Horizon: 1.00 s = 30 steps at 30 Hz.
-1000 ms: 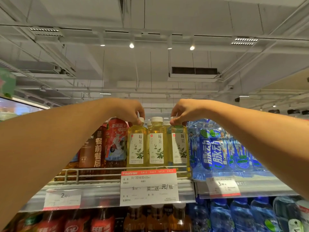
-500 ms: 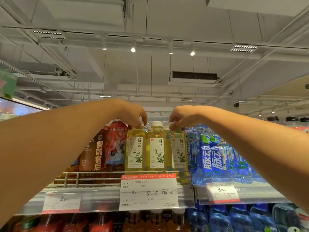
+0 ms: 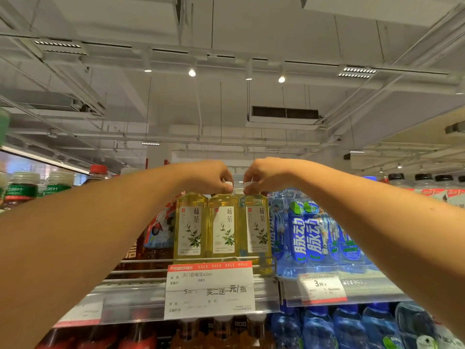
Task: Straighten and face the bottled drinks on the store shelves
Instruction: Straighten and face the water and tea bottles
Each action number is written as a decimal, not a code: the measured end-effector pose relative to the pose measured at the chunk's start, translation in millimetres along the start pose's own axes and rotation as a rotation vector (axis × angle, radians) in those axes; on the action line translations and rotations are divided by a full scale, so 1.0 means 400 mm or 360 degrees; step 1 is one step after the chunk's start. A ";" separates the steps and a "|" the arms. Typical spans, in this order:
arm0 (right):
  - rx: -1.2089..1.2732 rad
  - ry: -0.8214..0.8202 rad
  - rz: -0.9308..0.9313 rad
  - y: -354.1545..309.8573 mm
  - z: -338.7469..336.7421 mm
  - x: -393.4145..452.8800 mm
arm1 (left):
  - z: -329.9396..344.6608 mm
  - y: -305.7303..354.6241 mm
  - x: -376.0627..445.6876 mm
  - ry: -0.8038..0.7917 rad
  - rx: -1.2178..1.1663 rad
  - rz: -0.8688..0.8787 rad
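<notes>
Three yellow tea bottles with white leaf labels stand side by side at the top shelf's front rail: a left tea bottle (image 3: 191,222), a middle tea bottle (image 3: 222,222) and a right tea bottle (image 3: 257,222). All three labels face me. My left hand (image 3: 210,177) pinches a white cap above the middle bottle. My right hand (image 3: 264,175) pinches the white cap of the right bottle. The left bottle's cap is hidden behind my left hand. Another white cap (image 3: 238,190) shows low between my fingers, from a bottle behind.
Blue drink bottles (image 3: 309,235) crowd the shelf right of the teas, and red-labelled bottles (image 3: 161,230) stand to the left. A wire rail (image 3: 141,261) and a sale price tag (image 3: 210,288) front the shelf. More bottles fill the shelf below (image 3: 327,328).
My left hand has shifted right, from the left bottle's cap to the cap above the middle bottle. My hands now sit closer together. The right hand stays on its cap.
</notes>
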State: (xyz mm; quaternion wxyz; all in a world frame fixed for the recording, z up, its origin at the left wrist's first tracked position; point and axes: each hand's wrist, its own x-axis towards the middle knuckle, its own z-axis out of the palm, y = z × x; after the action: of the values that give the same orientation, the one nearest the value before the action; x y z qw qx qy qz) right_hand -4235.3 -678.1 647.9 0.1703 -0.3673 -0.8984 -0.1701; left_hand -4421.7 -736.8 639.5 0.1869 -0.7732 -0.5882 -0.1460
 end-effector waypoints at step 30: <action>0.0101 0.0062 0.0035 -0.017 0.004 -0.007 | -0.063 -0.078 -0.078 -0.0193 0.0212 -0.0114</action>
State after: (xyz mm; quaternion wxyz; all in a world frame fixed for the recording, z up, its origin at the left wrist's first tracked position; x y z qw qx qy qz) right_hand -4238.5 -683.7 644.0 0.2012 -0.3681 -0.8958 -0.1469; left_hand -4460.2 -767.7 651.8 0.1968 -0.7450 -0.6340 -0.0661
